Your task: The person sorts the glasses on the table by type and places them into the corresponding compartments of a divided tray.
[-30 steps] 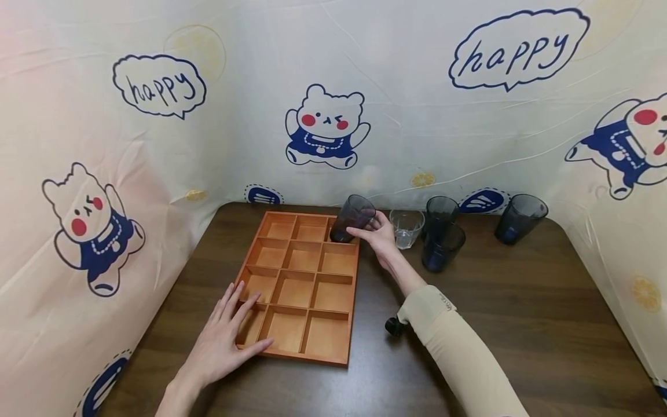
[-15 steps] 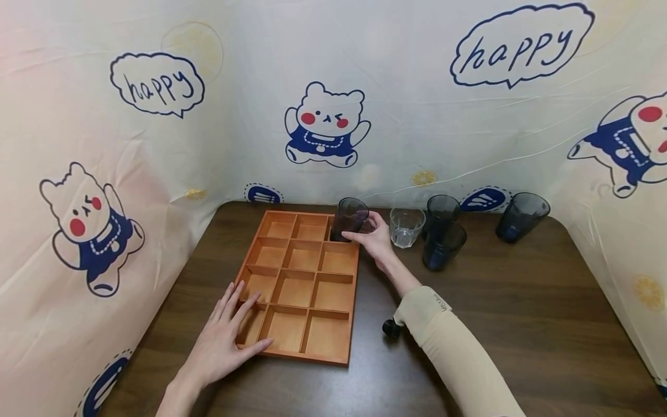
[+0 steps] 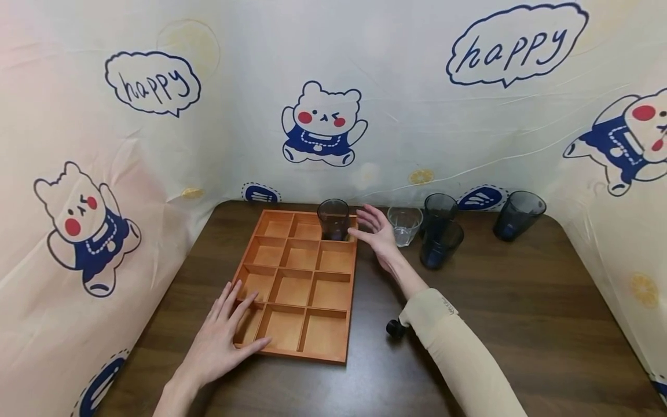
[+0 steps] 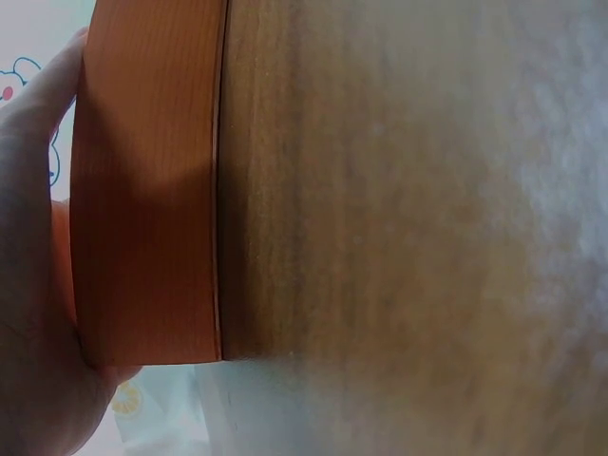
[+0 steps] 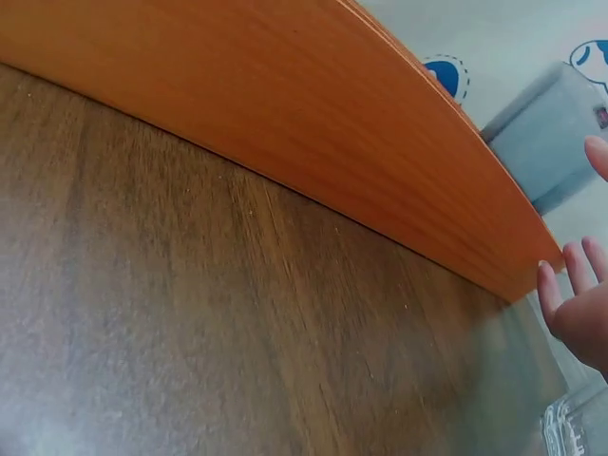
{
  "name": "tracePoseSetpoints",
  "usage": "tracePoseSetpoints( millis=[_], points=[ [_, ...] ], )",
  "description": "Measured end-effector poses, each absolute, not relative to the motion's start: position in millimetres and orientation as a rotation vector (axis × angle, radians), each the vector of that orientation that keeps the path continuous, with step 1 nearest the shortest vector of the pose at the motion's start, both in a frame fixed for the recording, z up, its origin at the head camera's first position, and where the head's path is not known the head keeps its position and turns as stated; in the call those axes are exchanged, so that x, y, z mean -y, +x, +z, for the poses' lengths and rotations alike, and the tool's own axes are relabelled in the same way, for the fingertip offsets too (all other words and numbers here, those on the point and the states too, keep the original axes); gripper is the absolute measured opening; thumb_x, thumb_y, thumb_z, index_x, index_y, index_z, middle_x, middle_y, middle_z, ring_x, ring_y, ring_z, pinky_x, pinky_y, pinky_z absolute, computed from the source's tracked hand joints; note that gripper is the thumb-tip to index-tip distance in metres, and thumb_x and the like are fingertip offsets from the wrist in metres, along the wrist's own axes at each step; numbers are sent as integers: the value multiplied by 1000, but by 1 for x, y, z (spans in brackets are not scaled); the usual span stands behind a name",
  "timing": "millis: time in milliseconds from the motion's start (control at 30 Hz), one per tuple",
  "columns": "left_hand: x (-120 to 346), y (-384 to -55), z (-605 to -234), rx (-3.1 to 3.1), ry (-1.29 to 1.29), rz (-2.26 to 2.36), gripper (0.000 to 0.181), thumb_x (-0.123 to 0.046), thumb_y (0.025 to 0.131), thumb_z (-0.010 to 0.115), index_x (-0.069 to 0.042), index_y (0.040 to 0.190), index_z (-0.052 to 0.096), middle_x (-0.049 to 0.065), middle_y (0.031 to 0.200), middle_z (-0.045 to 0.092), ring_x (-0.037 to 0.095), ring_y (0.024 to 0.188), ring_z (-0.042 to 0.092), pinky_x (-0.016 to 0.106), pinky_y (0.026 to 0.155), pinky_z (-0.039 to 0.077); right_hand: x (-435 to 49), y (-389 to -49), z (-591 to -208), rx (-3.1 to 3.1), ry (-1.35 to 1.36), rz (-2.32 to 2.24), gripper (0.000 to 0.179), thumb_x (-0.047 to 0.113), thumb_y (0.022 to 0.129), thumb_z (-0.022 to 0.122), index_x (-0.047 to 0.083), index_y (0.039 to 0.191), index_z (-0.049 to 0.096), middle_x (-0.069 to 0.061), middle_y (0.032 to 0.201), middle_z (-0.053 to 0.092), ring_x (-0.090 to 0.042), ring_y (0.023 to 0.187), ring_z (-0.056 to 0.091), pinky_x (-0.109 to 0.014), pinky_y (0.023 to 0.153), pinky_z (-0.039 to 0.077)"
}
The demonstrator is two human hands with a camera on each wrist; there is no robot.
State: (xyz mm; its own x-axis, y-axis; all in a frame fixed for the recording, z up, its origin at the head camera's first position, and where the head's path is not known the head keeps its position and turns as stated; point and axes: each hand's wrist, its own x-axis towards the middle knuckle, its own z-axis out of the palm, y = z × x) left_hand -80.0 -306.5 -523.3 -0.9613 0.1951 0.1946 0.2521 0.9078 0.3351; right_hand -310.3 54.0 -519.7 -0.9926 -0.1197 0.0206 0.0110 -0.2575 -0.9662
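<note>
A dark tinted glass stands upright in the far right compartment of the divided wooden tray. Just to its right is my right hand, fingers spread and apart from each other, thumb tip close by the glass. In the right wrist view that hand shows relaxed fingers near the tray's far corner, holding nothing. My left hand rests with spread fingers over the tray's near left corner. The left wrist view has the tray's side wall with the left hand along its top.
Right of the tray stand a clear glass and two dark glasses, a rear one and a front one, close together. Another dark glass is farther right. A small black object shows beside the right sleeve. Printed cloth surrounds the table.
The dark glass went from tilted in my right hand to upright in the far right compartment. The right hand has let go of it and its fingers have spread. The left hand stayed put.
</note>
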Motion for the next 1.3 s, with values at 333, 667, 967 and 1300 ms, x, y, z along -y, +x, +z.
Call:
tracePoseSetpoints(
  millis=[333,667,967,1300],
  points=[
    [308,-79,-526,2904,-350,-539,98,-62,88,86,-23,168,46,17,183,25,21,176,3,49,142,14,-59,-302,-518,-1697,-127,-2486,82,-15,98,69,6,170,36,-25,168,51,-44,154,51,-17,97,58],
    [308,-80,-525,2903,-356,-532,97,-62,88,86,-24,168,46,17,183,25,22,176,4,47,142,13,-63,-292,-517,-1610,-125,-2511,77,-16,100,66,6,168,39,-27,169,48,-47,155,48,-21,99,60],
    [308,-81,-524,2899,-361,-536,97,-61,88,86,-23,168,46,19,182,26,21,176,4,50,142,14,-71,-278,-518,-1605,-144,-2465,75,-14,103,62,2,170,34,-28,170,45,-48,157,45,-21,100,60],
    [307,-79,-525,2898,-356,-540,98,-61,88,86,-23,169,46,20,182,27,22,176,4,47,142,11,-97,-255,-518,-1641,-140,-2353,72,-8,106,60,4,171,31,-28,172,44,-36,151,56,-24,100,61]
  ],
)
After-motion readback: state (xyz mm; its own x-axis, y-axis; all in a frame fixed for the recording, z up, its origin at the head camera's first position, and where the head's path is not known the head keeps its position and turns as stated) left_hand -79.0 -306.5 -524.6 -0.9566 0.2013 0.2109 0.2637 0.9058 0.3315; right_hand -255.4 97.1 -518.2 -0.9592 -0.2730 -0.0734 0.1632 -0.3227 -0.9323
